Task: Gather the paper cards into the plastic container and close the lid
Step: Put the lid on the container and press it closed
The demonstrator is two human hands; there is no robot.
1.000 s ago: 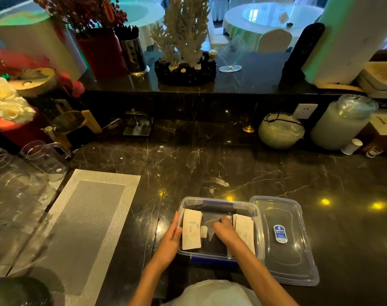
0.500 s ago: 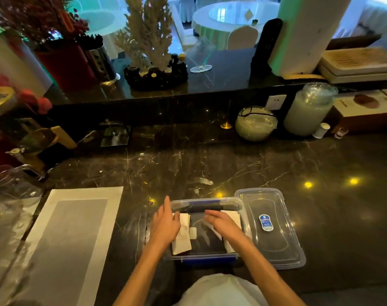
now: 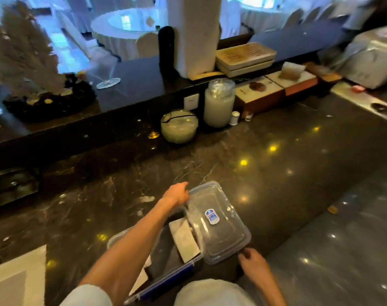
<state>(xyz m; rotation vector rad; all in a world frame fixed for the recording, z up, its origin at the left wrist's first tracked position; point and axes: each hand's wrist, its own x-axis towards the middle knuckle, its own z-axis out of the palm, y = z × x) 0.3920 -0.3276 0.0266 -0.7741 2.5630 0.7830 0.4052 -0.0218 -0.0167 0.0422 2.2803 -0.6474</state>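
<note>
The container [image 3: 166, 259] sits on the dark marble worktop [image 3: 276, 173] at the near edge, with paper cards [image 3: 183, 241] lying flat inside it; a forearm hides the left part of its interior, so cards there cannot be confirmed. The clear lid [image 3: 219, 224] lies tilted, just beside the container on its right, its left edge overlapping the container's right rim. The left hand [image 3: 177, 194] reaches across the container and closes its fingers on the lid's far left corner. The right hand [image 3: 252, 262] is at the lid's near right corner with fingers curled; whether it pinches the rim or only touches it cannot be told. Judged step: carrying the lid over the container. To do this well, keep a grip on two diagonally opposite corners so the flexible lid does not twist. Lift it clear of the rim before moving it left, so its edge does not drag the cards. Match the lid's long side to the container's long side. Lower it level, confirm that no card stands above the rim, then press along each edge until the lid seats. The blue latch [image 3: 166, 283] on the near wall probably needs engaging last.
</note>
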